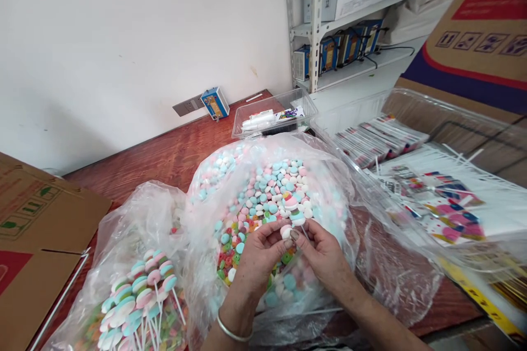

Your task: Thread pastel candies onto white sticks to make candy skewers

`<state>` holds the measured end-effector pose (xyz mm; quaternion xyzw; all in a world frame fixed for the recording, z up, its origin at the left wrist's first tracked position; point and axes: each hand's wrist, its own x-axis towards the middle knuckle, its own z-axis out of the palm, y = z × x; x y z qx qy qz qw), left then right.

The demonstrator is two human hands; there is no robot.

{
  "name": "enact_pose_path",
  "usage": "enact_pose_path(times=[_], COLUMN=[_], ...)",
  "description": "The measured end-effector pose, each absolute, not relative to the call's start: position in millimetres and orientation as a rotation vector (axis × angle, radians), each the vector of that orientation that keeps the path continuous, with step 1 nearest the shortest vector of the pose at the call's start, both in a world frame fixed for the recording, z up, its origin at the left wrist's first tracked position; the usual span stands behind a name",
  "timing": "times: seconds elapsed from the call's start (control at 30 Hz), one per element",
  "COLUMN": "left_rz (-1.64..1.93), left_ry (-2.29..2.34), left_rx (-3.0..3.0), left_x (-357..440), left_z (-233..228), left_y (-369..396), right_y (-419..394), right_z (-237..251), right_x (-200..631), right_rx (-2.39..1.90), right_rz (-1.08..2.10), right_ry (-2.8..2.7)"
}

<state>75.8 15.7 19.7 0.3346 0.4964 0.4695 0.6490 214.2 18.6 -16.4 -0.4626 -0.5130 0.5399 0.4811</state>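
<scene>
My left hand (263,255) pinches a pale pink-and-white marshmallow (285,231) between thumb and fingertips. Beside it, my right hand (325,255) is closed on the white stick of a candy skewer (293,209), which carries stacked pink, white, green and blue pieces. The two thumbs nearly meet, and the marshmallow is close to the skewer; whether they touch I cannot tell. Both hands are over a large clear plastic bag (329,186) full of pastel marshmallows (284,175). Colourful ring-shaped gummies (230,258) lie in its near left part, partly hidden by my left hand.
Finished-looking candy skewers (144,290) lie on another plastic bag (152,197) at left, near a cardboard box (45,214). To the right, a clear tray (354,159) holds white sticks and printed wrappers (457,219). A smaller plastic tray (242,120) and a shelf (315,27) stand behind.
</scene>
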Motion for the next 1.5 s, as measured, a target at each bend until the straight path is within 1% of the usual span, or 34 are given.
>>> enact_pose_path(times=[0.13, 0.27, 0.37, 0.5, 0.87, 1.03, 1.23, 1.5], left_rz=[1.139, 1.317, 1.393, 1.392, 1.346, 1.299, 1.280, 1.273], left_ry=[1.162, 1.196, 1.206, 1.227, 1.374, 1.435, 1.421, 1.521], left_rx=[0.728, 0.602, 0.559, 0.559, 0.735, 0.905, 1.071, 1.190], left_x=[73.1, 64.0, 56.6, 52.2, 46.2, 45.7, 46.7, 53.4], left_z=[12.5, 9.1, 9.0, 8.3, -0.4, -5.7, -5.3, -4.7], left_y=[16.7, 24.3, 28.5, 28.1, 25.0, 24.7, 23.7, 20.4], right_y=[15.9, 3.3, -7.4, -13.1, -11.4, -10.7, -14.3, -16.7], right_z=[-14.2, -8.6, -6.1, -3.2, 0.4, 3.9, -1.8, -9.5], right_x=[218.1, 228.0, 233.1, 232.7, 231.2, 230.7, 225.4, 214.8], right_rx=[-1.183, -1.330, -1.305, -1.293, -1.314, -1.311, -1.213, -1.223], right_rz=[1.277, 1.195, 1.230, 1.244, 1.325, 1.445, 1.629, 1.563], right_ry=[-1.343, -1.665, -1.839, -1.895, -1.832, -1.714, -1.525, -1.437])
